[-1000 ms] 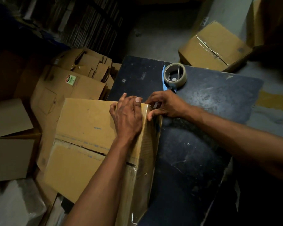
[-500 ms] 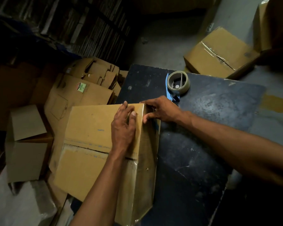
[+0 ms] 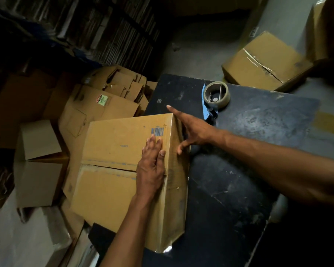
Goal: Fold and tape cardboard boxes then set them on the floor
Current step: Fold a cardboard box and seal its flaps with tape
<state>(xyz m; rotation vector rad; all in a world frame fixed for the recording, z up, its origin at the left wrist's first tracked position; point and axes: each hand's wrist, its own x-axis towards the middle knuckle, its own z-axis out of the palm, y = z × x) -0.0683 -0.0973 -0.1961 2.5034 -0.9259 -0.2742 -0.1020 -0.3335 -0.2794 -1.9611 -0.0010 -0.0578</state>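
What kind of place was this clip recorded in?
Probably a packing or storage room: flattened cartons piled on a concrete floor, a taped box set down there, and a tape dispenser on a dark worktable.

A dark tabletop [image 3: 249,151] (scuffed and scratched) carries a tape dispenser [image 3: 215,98] near its far edge and a cardboard box [image 3: 120,157].

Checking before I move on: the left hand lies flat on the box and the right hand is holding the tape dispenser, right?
Not quite. In the head view the tape dispenser sits alone on the black table; the right hand is spread open against the box. The left hand does lie flat.
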